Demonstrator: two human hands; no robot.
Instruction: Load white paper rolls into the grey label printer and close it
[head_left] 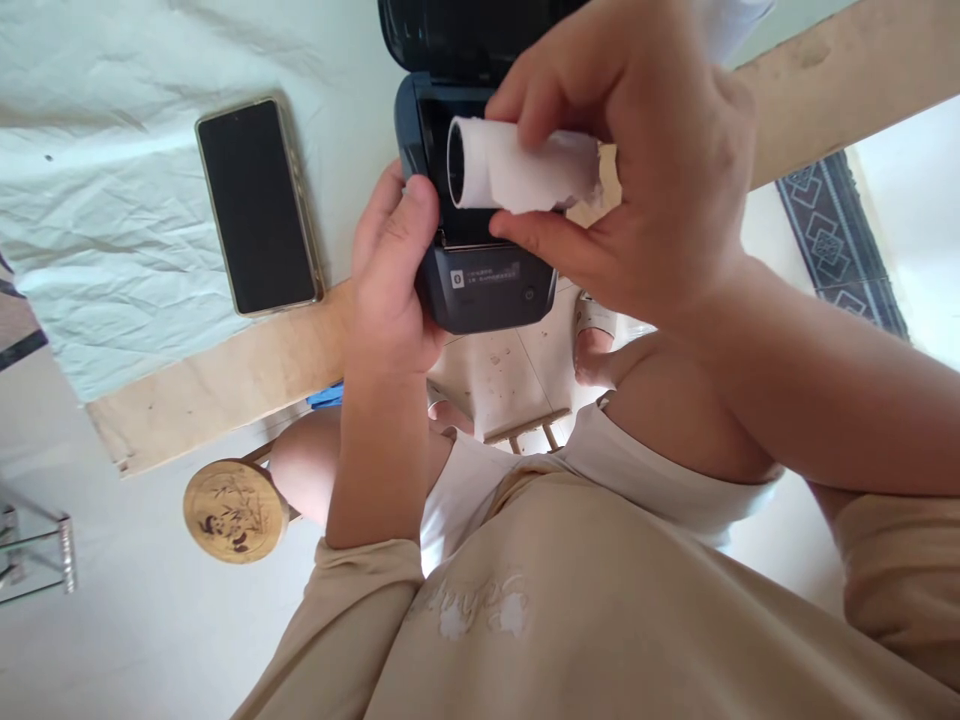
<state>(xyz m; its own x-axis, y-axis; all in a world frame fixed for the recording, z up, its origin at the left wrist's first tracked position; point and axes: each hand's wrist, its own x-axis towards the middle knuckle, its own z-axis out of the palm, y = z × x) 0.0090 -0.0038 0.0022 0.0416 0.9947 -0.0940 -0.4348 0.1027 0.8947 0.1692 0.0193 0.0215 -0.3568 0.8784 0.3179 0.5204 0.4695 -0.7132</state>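
Both hands are gripping: left hand (390, 270) on the black device (484, 310), right hand (660, 170) around the white roll (517, 165), over the open bay (469, 226); its ragged edge (581, 200) is risking a snag.

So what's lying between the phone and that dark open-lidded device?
In the head view, pale cloth stretches from the phone toward the device, with the left hand between them too, gripping the device's side.

Wooden table (225, 375), covered with wrinkled pale green cloth (112, 200), but left bare along near edge. On left part of cloth, phone (255, 205) with dark screen upward, with near end close to bare wood.
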